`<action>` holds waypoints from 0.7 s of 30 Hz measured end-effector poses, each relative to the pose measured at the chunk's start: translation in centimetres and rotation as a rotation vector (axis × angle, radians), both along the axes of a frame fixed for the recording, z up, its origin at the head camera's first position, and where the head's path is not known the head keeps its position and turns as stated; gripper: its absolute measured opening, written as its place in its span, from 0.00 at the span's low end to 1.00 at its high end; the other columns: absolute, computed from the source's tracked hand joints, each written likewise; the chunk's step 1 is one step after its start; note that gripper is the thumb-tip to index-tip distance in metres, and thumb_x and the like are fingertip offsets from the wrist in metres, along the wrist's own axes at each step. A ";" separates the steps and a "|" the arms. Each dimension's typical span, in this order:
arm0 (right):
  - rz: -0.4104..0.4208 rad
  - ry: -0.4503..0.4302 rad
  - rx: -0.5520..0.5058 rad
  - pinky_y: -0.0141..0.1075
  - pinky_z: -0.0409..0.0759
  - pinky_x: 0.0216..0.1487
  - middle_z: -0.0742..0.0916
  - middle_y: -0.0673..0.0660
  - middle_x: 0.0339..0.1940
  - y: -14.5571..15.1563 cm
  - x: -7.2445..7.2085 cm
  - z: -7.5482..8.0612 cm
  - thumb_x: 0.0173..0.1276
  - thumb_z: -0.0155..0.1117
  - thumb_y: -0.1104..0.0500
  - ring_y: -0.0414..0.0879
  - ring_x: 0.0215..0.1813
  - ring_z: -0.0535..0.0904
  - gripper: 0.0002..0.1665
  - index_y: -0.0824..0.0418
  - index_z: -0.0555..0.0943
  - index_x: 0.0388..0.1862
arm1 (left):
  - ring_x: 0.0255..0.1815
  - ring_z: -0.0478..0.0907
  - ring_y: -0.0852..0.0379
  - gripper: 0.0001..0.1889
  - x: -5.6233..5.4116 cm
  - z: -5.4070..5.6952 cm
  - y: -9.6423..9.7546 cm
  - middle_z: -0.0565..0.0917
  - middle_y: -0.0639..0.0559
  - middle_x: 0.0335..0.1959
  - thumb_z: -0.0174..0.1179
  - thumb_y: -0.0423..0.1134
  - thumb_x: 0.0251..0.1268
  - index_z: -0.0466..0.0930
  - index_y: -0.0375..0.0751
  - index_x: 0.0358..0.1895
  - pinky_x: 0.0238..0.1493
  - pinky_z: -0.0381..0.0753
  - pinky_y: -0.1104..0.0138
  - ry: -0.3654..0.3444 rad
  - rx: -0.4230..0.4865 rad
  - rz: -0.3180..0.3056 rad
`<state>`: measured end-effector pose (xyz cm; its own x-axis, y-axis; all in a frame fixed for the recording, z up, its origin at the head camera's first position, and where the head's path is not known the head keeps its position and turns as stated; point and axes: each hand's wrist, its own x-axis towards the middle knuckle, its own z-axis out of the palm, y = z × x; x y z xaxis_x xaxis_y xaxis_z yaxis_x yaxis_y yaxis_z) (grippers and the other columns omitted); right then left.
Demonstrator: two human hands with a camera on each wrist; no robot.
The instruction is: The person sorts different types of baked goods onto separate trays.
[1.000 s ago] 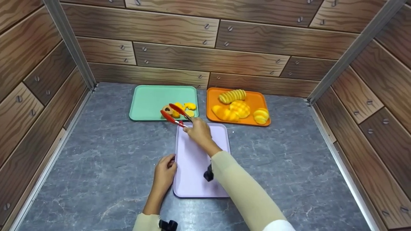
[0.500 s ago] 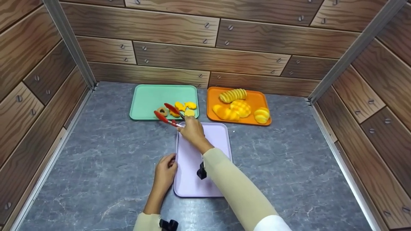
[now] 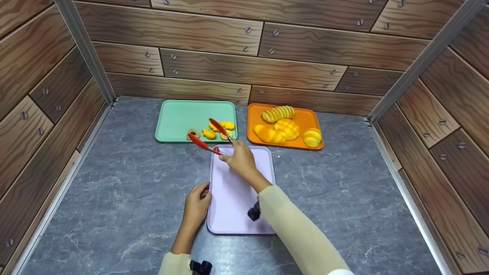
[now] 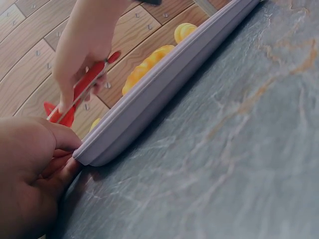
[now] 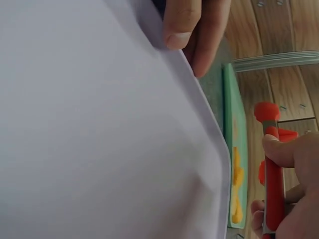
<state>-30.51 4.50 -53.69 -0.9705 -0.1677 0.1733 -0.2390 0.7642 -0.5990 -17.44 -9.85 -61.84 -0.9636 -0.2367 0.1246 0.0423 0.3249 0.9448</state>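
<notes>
My right hand (image 3: pixel 242 158) grips red-tipped tongs (image 3: pixel 198 141) over the front edge of the green tray (image 3: pixel 179 118). The tongs' arms stand spread, with nothing between the tips. Below them on that tray lie a brown biscuit (image 3: pixel 194 131) with a dark centre and several small yellow pieces (image 3: pixel 209 133), some fish-shaped; the tongs partly cover them. With thumb on the rim and fingers beneath, my left hand (image 4: pixel 30 169) pinches the left edge of a lavender tray (image 3: pixel 237 206). This tray lies lengthwise in front of me, partly hidden under my right arm.
An orange tray (image 3: pixel 305 117) stands at the back right. On it are a ridged roll (image 3: pixel 277 114), a croissant-like bread (image 3: pixel 269 134), a criss-cross bun (image 3: pixel 287 129) and a striped round bun (image 3: pixel 312 137). Wood-patterned walls (image 3: pixel 214 65) enclose the grey marbled tabletop (image 3: pixel 126 191).
The brown biscuit, between the tongs' tips a second ago, now lies slightly further left on the green tray. The tongs went left, then back right, spreading wider. My left hand stays put.
</notes>
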 end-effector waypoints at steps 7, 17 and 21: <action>-0.035 0.038 -0.130 0.53 0.76 0.66 0.80 0.69 0.65 4.5 3.4 0.5 0.53 0.82 0.54 0.63 0.60 0.79 0.48 0.69 0.73 0.70 | 0.46 0.82 0.52 0.17 0.1 0.0 0.0 0.85 0.41 0.47 0.59 0.28 0.65 0.83 0.31 0.56 0.50 0.84 0.62 0.004 -0.006 0.010; -0.201 0.126 -0.223 0.58 0.75 0.65 0.82 0.69 0.60 13.8 9.5 -0.4 0.53 0.82 0.53 0.65 0.62 0.78 0.43 0.65 0.77 0.66 | 0.47 0.82 0.51 0.17 0.1 -0.1 0.0 0.85 0.40 0.47 0.58 0.27 0.65 0.82 0.29 0.57 0.51 0.84 0.62 0.000 0.006 0.011; -0.290 0.166 -0.240 0.60 0.75 0.60 0.83 0.72 0.54 17.3 11.4 -1.5 0.52 0.82 0.56 0.68 0.57 0.78 0.40 0.68 0.78 0.63 | 0.46 0.82 0.52 0.18 0.1 -0.2 0.0 0.85 0.41 0.47 0.57 0.27 0.65 0.82 0.29 0.57 0.51 0.84 0.63 -0.006 0.008 0.009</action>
<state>-19.10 21.81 -55.14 -0.9272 0.1729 0.3323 -0.1426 0.6574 -0.7400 -17.35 -9.82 -62.00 -0.9621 -0.2465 0.1165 0.0333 0.3178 0.9476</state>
